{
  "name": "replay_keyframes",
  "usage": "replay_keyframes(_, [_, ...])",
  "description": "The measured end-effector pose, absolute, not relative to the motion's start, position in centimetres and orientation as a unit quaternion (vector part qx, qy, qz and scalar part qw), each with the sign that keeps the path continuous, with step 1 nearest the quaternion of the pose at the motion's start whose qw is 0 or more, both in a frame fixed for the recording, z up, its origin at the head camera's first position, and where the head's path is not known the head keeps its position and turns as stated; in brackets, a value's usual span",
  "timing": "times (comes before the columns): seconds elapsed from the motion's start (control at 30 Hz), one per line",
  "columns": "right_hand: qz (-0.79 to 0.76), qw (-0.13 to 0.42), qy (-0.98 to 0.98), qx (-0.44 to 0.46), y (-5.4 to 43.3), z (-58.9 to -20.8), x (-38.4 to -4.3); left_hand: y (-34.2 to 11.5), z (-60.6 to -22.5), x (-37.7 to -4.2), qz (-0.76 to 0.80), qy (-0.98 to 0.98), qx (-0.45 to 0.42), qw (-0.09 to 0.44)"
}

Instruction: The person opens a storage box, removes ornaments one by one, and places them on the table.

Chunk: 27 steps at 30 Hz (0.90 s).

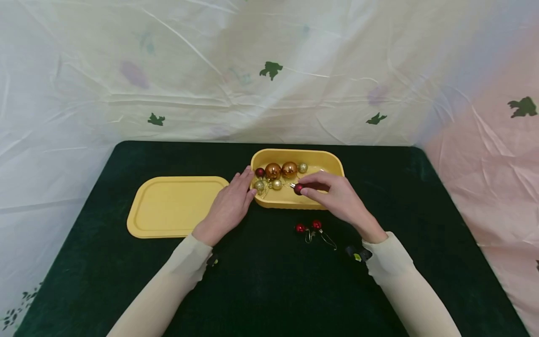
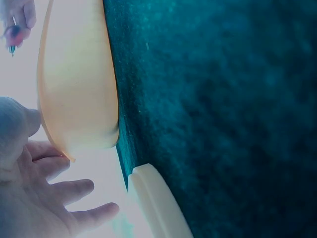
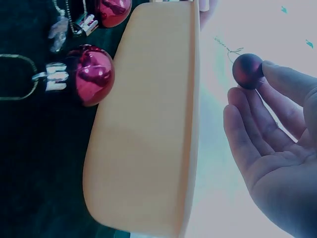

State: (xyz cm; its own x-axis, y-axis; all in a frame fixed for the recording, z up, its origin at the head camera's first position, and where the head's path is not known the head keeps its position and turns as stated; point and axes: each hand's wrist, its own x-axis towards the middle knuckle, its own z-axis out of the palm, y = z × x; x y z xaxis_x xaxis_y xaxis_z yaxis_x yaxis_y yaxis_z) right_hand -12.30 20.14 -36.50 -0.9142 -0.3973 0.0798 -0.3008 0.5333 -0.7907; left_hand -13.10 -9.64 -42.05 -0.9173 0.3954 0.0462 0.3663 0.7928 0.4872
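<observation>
My right hand (image 1: 340, 196) pinches a matte dark red Christmas bauble (image 3: 247, 71) between thumb and fingertips, over the right half of the yellow box (image 1: 278, 204). The bauble's silver cap points left in the head view. With its fingers extended, my left hand (image 1: 229, 202) rests against the box's left end, thumb right at the rim. Inside the box lie two large copper baubles (image 1: 289, 170), another dark red bauble (image 1: 260, 172) and several small gold baubles (image 1: 276, 185), grouped at the left and middle.
Two shiny red baubles (image 1: 316, 224) with string loops lie on the dark green tablecloth (image 1: 261, 281), in front of the box. The flat yellow lid (image 1: 177, 208) lies left of the box, partly behind my left hand. A pale patterned curtain (image 1: 210, 70) hangs behind the table.
</observation>
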Motion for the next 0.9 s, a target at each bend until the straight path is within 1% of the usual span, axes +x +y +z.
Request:
replay_keyframes(0.23, [-0.441, 0.053, 0.875, -0.193, 21.4, -36.5, -11.0, -9.7, -42.1, -13.2, 0.252, 0.946, 0.201, 0.032])
replay_keyframes(0.47, [-0.431, 0.039, 0.881, -0.194, 22.6, -36.5, -9.7, -9.7, -42.1, -13.1, 0.254, 0.945, 0.202, 0.032])
replay_keyframes(0.9, [-0.41, 0.035, 0.897, -0.163, 24.7, -36.5, -7.6, -9.7, -42.0, -13.1, 0.252, 0.947, 0.198, 0.034])
